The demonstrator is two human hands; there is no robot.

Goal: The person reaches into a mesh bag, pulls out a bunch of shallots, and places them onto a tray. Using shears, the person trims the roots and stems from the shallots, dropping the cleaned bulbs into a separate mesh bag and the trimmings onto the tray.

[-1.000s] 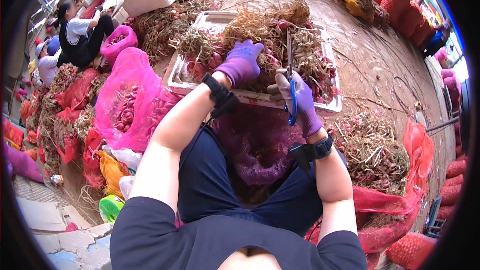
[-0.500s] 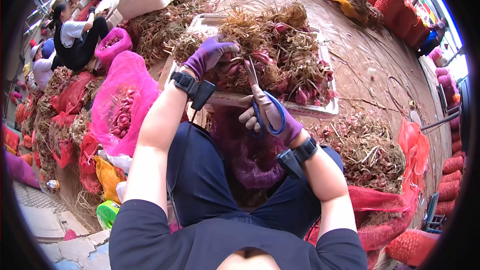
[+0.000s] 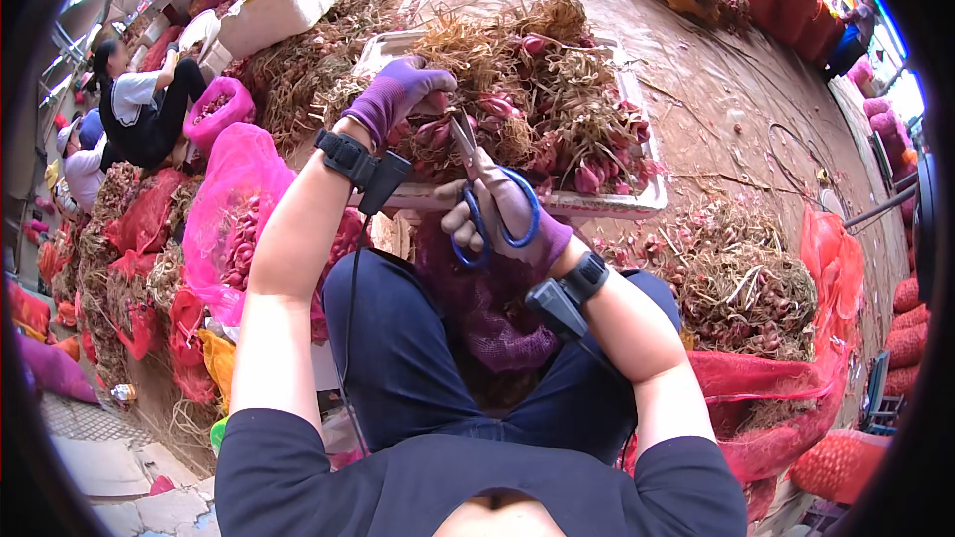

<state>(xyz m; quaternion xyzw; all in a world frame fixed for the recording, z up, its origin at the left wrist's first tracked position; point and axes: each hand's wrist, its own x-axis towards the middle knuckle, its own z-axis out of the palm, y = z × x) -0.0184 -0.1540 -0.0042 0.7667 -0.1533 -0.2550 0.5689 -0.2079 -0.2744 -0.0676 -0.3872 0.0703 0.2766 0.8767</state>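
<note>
My left hand (image 3: 400,99), in a purple glove, is closed with a small reddish shallot (image 3: 436,99) at its fingertips. My right hand (image 3: 519,227), in a grey and purple glove, grips a pair of scissors (image 3: 534,211) by the blue loop handles. The steel blades point up and left, with their tips just below the shallot in my left fingers. Both hands are over the near left part of a white foam tray (image 3: 605,207). A heap of dried shallots (image 3: 517,104) with stalks and roots fills it.
A purple mesh bag (image 3: 507,338) hangs between my knees under the tray. On the left is a pink mesh bag (image 3: 234,209) of shallots. More shallots (image 3: 746,288) lie in a pile at the right, beside red netting (image 3: 831,268). One person (image 3: 139,89) sits at the far left.
The view has shifted slightly. My right hand has brought the scissors left, closer to my left fingers. A shallot now shows more plainly at my left fingertips.
</note>
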